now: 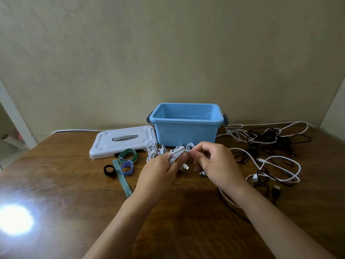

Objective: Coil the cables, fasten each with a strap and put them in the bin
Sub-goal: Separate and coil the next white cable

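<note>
My left hand [160, 170] grips a coiled white cable [176, 154] just in front of the blue bin [186, 126]. My right hand [214, 163] pinches the same coil from the right side, fingers curled. A white connector [186, 167] sticks out below the coil. The bin stands open, and I see nothing inside it. Rolled straps lie left of my hands: a green one [128, 155], a blue one [127, 168] and a black one [109, 170]. A flat teal strap [123, 181] lies stretched on the table.
The bin's white lid [121, 142] lies flat to the left of the bin. More white coils [153, 149] sit behind my left hand. A tangle of loose black and white cables [270, 146] covers the table's right side. A bright glare spot [15, 220] shines at lower left.
</note>
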Demonstrator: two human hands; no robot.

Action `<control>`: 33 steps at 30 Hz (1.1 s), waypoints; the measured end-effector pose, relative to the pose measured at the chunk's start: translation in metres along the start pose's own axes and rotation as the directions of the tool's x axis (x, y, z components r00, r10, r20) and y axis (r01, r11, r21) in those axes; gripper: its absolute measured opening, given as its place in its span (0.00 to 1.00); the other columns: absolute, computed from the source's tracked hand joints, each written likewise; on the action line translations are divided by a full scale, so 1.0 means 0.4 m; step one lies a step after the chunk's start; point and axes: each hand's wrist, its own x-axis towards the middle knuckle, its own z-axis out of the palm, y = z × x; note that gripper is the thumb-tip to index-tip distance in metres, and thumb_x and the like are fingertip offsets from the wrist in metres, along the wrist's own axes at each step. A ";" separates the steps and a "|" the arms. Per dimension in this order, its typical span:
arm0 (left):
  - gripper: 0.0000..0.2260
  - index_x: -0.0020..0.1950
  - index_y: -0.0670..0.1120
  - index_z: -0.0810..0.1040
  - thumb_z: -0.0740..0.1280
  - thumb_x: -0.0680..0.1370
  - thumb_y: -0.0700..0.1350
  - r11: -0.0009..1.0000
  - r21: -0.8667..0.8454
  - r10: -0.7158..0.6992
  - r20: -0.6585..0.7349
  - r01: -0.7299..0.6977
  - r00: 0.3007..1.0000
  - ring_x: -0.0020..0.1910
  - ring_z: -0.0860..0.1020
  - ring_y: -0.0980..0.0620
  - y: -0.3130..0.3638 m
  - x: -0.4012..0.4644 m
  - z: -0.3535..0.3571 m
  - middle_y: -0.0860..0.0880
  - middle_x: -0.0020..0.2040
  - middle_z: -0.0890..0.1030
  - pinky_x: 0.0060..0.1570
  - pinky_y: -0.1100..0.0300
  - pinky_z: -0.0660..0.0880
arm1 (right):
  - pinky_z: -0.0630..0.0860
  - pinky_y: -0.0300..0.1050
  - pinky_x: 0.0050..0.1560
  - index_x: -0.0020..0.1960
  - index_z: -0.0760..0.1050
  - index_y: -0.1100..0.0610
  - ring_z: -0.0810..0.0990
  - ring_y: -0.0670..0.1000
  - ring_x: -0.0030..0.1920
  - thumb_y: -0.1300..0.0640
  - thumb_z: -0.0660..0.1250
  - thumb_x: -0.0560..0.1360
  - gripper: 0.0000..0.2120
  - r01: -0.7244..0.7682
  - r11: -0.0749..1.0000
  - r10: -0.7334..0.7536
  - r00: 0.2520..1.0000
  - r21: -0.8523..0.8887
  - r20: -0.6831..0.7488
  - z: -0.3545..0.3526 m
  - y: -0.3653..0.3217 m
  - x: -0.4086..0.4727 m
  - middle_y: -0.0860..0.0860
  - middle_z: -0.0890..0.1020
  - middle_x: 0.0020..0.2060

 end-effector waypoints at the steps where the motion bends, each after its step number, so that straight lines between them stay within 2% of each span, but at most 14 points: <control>1: 0.18 0.39 0.55 0.74 0.56 0.78 0.65 1.000 -0.021 0.001 0.021 -0.001 1.000 0.31 0.74 0.58 -0.001 0.001 0.000 0.53 0.32 0.77 0.30 0.65 0.66 | 0.81 0.43 0.39 0.45 0.82 0.47 0.83 0.44 0.34 0.48 0.69 0.79 0.06 -0.006 1.000 0.006 1.000 0.009 -0.008 0.003 -0.002 -0.004 0.45 0.83 0.32; 4: 0.16 0.40 0.55 0.75 0.63 0.70 0.67 0.986 -0.164 0.003 0.115 0.016 0.993 0.29 0.74 0.63 0.001 0.003 -0.003 0.55 0.31 0.77 0.30 0.69 0.67 | 0.78 0.39 0.34 0.46 0.82 0.48 0.81 0.44 0.30 0.48 0.68 0.80 0.07 -0.020 1.000 0.020 0.999 -0.004 -0.026 0.006 -0.005 -0.011 0.45 0.82 0.32; 6: 0.20 0.43 0.52 0.77 0.71 0.64 0.67 0.985 -0.169 0.008 0.167 0.020 0.986 0.31 0.76 0.60 -0.006 0.006 -0.002 0.54 0.33 0.79 0.30 0.69 0.69 | 0.78 0.40 0.34 0.45 0.81 0.48 0.81 0.44 0.30 0.48 0.69 0.80 0.07 -0.032 0.999 0.032 0.999 -0.008 -0.038 0.006 -0.002 -0.010 0.44 0.82 0.30; 8: 0.19 0.45 0.51 0.78 0.74 0.67 0.65 0.992 -0.125 0.013 0.191 0.011 0.982 0.32 0.77 0.58 -0.012 0.007 0.000 0.52 0.36 0.81 0.30 0.68 0.70 | 0.77 0.39 0.35 0.44 0.81 0.49 0.81 0.45 0.28 0.49 0.68 0.81 0.08 -0.055 0.998 0.055 0.998 0.001 -0.029 0.005 -0.002 -0.008 0.46 0.82 0.28; 11: 0.08 0.43 0.55 0.78 0.70 0.78 0.57 0.986 -0.167 0.037 0.140 -0.013 0.989 0.28 0.74 0.60 -0.014 0.008 0.000 0.51 0.33 0.80 0.30 0.64 0.70 | 0.78 0.43 0.40 0.44 0.81 0.50 0.83 0.46 0.30 0.50 0.68 0.81 0.08 -0.082 0.995 0.082 0.997 0.060 -0.004 0.005 -0.003 -0.005 0.50 0.84 0.30; 14: 0.13 0.40 0.54 0.77 0.63 0.81 0.58 0.982 -0.186 0.034 0.104 -0.015 0.994 0.27 0.72 0.60 -0.008 0.003 -0.004 0.52 0.29 0.77 0.30 0.62 0.69 | 0.82 0.52 0.50 0.45 0.83 0.50 0.85 0.46 0.40 0.49 0.70 0.79 0.06 -0.094 0.986 0.094 0.996 0.136 0.008 0.003 -0.004 0.002 0.48 0.86 0.36; 17: 0.17 0.36 0.54 0.72 0.58 0.82 0.58 0.992 -0.125 0.021 0.057 -0.013 0.998 0.27 0.72 0.61 -0.005 -0.001 -0.012 0.55 0.28 0.74 0.30 0.67 0.67 | 0.79 0.50 0.56 0.44 0.85 0.48 0.81 0.46 0.48 0.49 0.74 0.76 0.05 -0.103 0.981 0.099 0.995 0.162 0.033 0.007 -0.008 0.004 0.46 0.81 0.44; 19: 0.16 0.36 0.55 0.71 0.58 0.83 0.57 0.993 -0.115 0.018 0.055 -0.011 0.998 0.28 0.72 0.62 -0.003 -0.002 -0.013 0.56 0.30 0.74 0.30 0.67 0.67 | 0.78 0.51 0.56 0.45 0.85 0.48 0.79 0.46 0.49 0.47 0.74 0.75 0.06 -0.114 0.980 0.111 0.993 0.163 0.025 0.011 -0.010 0.001 0.46 0.81 0.44; 22: 0.15 0.37 0.56 0.70 0.57 0.83 0.57 0.999 -0.044 0.026 0.068 -0.023 0.997 0.37 0.72 0.62 -0.004 0.003 -0.010 0.56 0.34 0.74 0.37 0.66 0.67 | 0.79 0.54 0.55 0.47 0.85 0.48 0.80 0.45 0.46 0.44 0.71 0.77 0.08 -0.127 0.984 0.126 0.992 0.127 0.019 0.013 -0.012 -0.006 0.45 0.83 0.42; 24: 0.15 0.37 0.57 0.70 0.57 0.83 0.58 0.998 0.039 0.043 0.052 -0.045 0.998 0.45 0.70 0.57 -0.006 0.005 -0.010 0.56 0.37 0.74 0.46 0.57 0.67 | 0.78 0.55 0.55 0.47 0.84 0.47 0.79 0.45 0.47 0.42 0.70 0.77 0.09 -0.100 0.993 0.100 0.995 0.058 -0.001 0.015 -0.014 -0.007 0.44 0.82 0.42; 25: 0.15 0.37 0.57 0.71 0.58 0.83 0.58 0.999 0.023 0.044 0.039 -0.045 0.998 0.45 0.72 0.56 -0.007 0.006 -0.010 0.55 0.37 0.75 0.44 0.57 0.68 | 0.76 0.55 0.57 0.47 0.84 0.46 0.77 0.45 0.49 0.41 0.70 0.76 0.10 -0.082 0.996 0.083 0.996 0.023 -0.021 0.016 -0.015 -0.007 0.43 0.80 0.43; 27: 0.14 0.37 0.57 0.72 0.59 0.82 0.57 0.998 -0.058 0.028 0.028 -0.026 0.999 0.37 0.75 0.60 -0.004 0.006 -0.010 0.55 0.34 0.76 0.35 0.65 0.69 | 0.73 0.55 0.61 0.47 0.84 0.45 0.72 0.46 0.53 0.37 0.68 0.72 0.14 -0.076 0.996 0.073 0.996 -0.044 -0.056 0.014 -0.021 -0.007 0.42 0.77 0.45; 30: 0.18 0.36 0.54 0.75 0.59 0.82 0.59 0.998 -0.057 0.009 0.018 -0.008 1.000 0.34 0.76 0.63 0.000 0.004 -0.006 0.54 0.33 0.78 0.35 0.68 0.71 | 0.72 0.58 0.60 0.45 0.84 0.44 0.75 0.46 0.49 0.30 0.61 0.67 0.22 -0.086 0.994 0.082 0.995 -0.068 -0.054 0.009 -0.027 -0.010 0.42 0.78 0.41; 33: 0.19 0.35 0.53 0.75 0.58 0.79 0.62 0.995 -0.101 -0.002 0.005 0.002 1.000 0.33 0.77 0.61 0.001 0.002 -0.010 0.55 0.30 0.79 0.36 0.70 0.72 | 0.76 0.55 0.53 0.45 0.82 0.44 0.79 0.45 0.40 0.31 0.61 0.71 0.20 -0.065 0.997 0.064 0.997 -0.043 -0.034 0.007 -0.026 -0.014 0.44 0.81 0.34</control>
